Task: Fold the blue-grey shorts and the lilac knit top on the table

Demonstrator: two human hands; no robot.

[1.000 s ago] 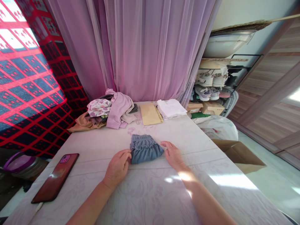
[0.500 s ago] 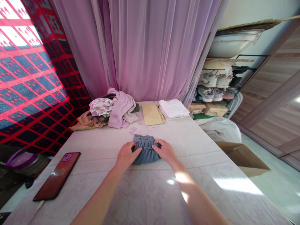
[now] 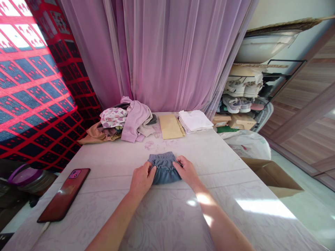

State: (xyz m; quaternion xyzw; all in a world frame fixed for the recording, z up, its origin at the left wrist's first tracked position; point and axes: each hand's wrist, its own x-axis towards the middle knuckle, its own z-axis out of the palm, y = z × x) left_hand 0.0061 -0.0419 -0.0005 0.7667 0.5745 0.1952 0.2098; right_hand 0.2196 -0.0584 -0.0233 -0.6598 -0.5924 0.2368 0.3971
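A small folded grey-blue garment [image 3: 164, 167] with a gathered waistband lies in the middle of the table [image 3: 167, 216]. My left hand [image 3: 141, 178] grips its left edge with curled fingers. My right hand [image 3: 186, 170] presses and pinches its right edge. Both forearms stretch forward over the pale patterned tablecloth.
A heap of unfolded clothes [image 3: 123, 120] sits at the table's far left, a folded tan piece [image 3: 170, 126] and folded white cloth [image 3: 195, 121] beside it. A red phone [image 3: 64, 193] lies at the left. Cardboard box [image 3: 272, 176], white bag and shoe rack [image 3: 240, 94] stand right. Pink curtain hangs behind.
Both hands moved in from beside the garment and took hold of its two edges, squeezing it narrower. The camera view shifted slightly.
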